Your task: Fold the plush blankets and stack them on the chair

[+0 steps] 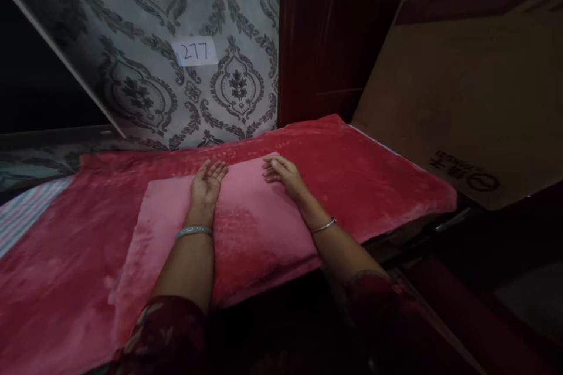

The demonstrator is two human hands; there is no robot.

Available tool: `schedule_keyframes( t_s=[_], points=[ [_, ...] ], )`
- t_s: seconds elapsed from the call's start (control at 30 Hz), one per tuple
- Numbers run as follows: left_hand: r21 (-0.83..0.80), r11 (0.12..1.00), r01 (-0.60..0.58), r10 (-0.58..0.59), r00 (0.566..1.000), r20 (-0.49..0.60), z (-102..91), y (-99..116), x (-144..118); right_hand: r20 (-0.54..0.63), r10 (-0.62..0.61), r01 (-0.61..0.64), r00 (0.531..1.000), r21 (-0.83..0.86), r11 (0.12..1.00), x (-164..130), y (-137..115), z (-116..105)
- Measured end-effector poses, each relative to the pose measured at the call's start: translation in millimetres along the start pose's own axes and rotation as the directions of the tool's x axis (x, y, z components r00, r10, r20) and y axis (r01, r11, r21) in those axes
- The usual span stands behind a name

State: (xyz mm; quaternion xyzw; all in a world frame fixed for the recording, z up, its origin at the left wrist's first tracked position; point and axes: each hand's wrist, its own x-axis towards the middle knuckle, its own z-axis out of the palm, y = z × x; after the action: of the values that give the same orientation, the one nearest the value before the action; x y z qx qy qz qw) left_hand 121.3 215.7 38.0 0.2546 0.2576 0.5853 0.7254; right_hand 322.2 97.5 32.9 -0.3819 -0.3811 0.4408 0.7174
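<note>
pink cloth (246,228): lies flat on the red blanket (373,176)
left hand (207,183): open, palm up, on the cloth's far edge
right hand (285,174): open, flat on the cloth

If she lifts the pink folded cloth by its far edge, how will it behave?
Probably floppy: the pink folded cloth lies flat and follows the red blanket beneath. Its plush pile suggests it would drag rather than slide. Likely light, since the left hand and right hand rest on it without sinking.
</note>
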Motion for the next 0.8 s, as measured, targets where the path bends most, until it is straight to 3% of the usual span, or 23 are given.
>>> schedule_keyframes(
  t_s=[0.13, 0.2, 0.27, 0.33, 0.4, 0.47, 0.57, 0.67, 0.8],
  points=[
    [-0.015, 1.0, 0.016, -0.016, 1.0, -0.015, -3.0, 0, 2, -0.256, -0.031, 0.054, 0.966, 0.085, 0.995, 33, -16, 2],
    [-0.029, 0.999, 0.017, -0.018, 1.0, -0.023, -3.8, 0, 2, -0.231, -0.081, 0.117, 0.97, 0.15, 0.982, 55, -22, 23],
    [-0.042, 0.999, 0.015, -0.016, 1.0, -0.024, -4.6, 0, 1, -0.129, -0.066, 0.097, 0.989, 0.252, 0.963, 74, -19, 53],
    [-0.047, 0.999, 0.012, -0.013, 1.0, -0.016, -5.8, 1, 0, -0.079, 0.048, -0.017, 0.996, 0.359, 0.933, 87, -4, 79],
    [-0.046, 0.999, 0.005, -0.006, 1.0, -0.012, -7.8, 1, 0, -0.114, 0.202, -0.128, 0.973, 0.467, 0.875, 93, 18, 93],
    [-0.044, 0.999, 0.004, -0.004, 1.0, -0.008, -10.1, 0, 2, -0.154, 0.308, -0.177, 0.939, 0.551, 0.816, 94, 39, 88],
    [-0.045, 0.999, 0.016, -0.015, 1.0, 0.016, -13.4, -1, 5, -0.188, 0.327, -0.158, 0.926, 0.593, 0.789, 95, 57, 57],
    [-0.049, 0.999, 0.02, -0.019, 0.999, 0.031, -14.9, -2, 6, -0.24, 0.302, -0.101, 0.923, 0.606, 0.789, 98, 55, 27],
    [-0.069, 0.997, 0.023, -0.022, 1.0, 0.013, -13.2, -3, 2, -0.32, 0.292, -0.05, 0.901, 0.594, 0.803, 100, 49, 11]
  ],
)
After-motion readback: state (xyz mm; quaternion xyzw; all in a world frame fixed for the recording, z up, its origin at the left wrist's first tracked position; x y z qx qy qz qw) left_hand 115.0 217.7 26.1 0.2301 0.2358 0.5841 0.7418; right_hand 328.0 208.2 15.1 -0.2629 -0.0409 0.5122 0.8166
